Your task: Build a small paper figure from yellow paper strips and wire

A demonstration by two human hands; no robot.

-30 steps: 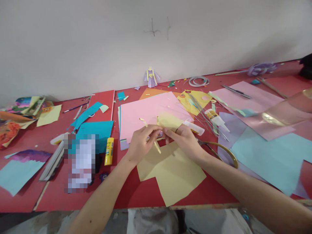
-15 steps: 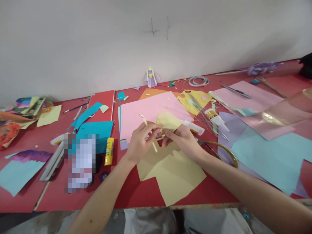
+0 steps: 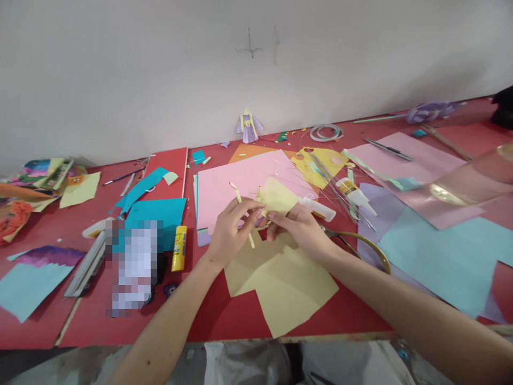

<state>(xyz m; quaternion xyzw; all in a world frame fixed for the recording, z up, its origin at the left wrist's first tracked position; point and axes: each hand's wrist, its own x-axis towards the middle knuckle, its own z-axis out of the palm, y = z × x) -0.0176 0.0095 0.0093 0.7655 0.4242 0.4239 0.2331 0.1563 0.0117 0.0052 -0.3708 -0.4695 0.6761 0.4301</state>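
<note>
My left hand (image 3: 234, 229) is closed in a pinch on a thin pale-yellow paper roll (image 3: 251, 240), which pokes out above and below the fingers. A short pale-yellow stub (image 3: 259, 190) stands up between the hands; whether it joins the roll I cannot tell. My right hand (image 3: 300, 227) grips a small pale-yellow paper piece (image 3: 280, 195) between thumb and fingers. The fingertips of both hands meet, hiding the spot where roll and paper come together. Beneath them lies a larger cut yellow sheet (image 3: 294, 289) on the red table.
Scissors (image 3: 380, 251) lie right of my right hand, near a glue bottle (image 3: 355, 195) and thin wires. A yellow glue stick (image 3: 179, 248) is at left. Pink sheets (image 3: 224, 187) lie behind my hands. A small paper doll (image 3: 248, 128) leans against the wall.
The paper roll in my left hand has shifted slightly up and left. The small paper piece in my right hand has tilted a little. Both hands stay nearly in place.
</note>
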